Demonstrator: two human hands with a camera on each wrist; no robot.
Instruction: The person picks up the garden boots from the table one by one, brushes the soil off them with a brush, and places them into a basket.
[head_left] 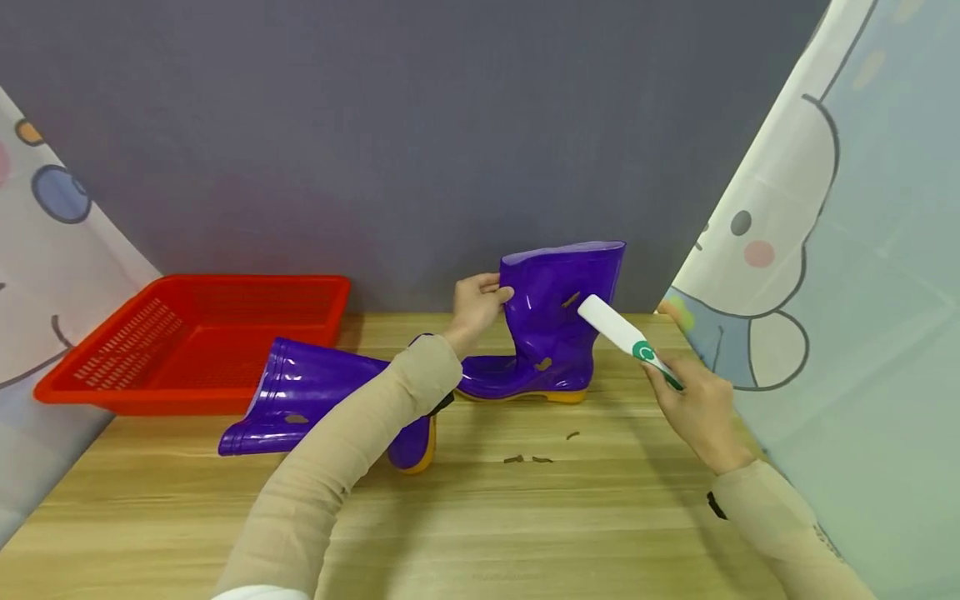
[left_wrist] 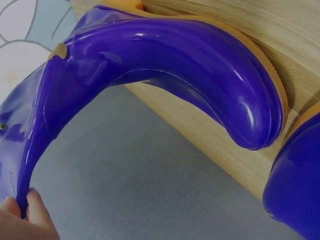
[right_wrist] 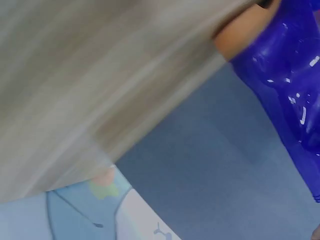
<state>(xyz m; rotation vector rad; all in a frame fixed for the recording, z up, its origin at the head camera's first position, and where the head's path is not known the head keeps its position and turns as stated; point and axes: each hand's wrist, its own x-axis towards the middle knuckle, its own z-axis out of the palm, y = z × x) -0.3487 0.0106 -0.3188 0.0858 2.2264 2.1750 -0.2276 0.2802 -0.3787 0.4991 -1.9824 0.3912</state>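
Note:
A purple rubber boot (head_left: 540, 321) with a yellow-orange sole stands upright on the table, toe to the left, with brown patches on its shaft and ankle. My left hand (head_left: 477, 307) pinches the front edge of its top between thumb and fingers; the left wrist view shows this hand (left_wrist: 31, 220) too. In my right hand (head_left: 699, 408) is a white brush (head_left: 611, 325) with a green handle end, its head by the shaft's brown patch; whether it touches is unclear, and no bristles show. A second purple boot (head_left: 322, 387) lies on its side, partly behind my left forearm.
A red plastic basket (head_left: 191, 396) stands at the back left, behind the lying boot. Small brown bits (head_left: 513, 459) lie on the wooden table (head_left: 600, 533). A grey wall (head_left: 420, 150) rises behind, with cartoon-printed sheets (head_left: 862, 292) on both sides.

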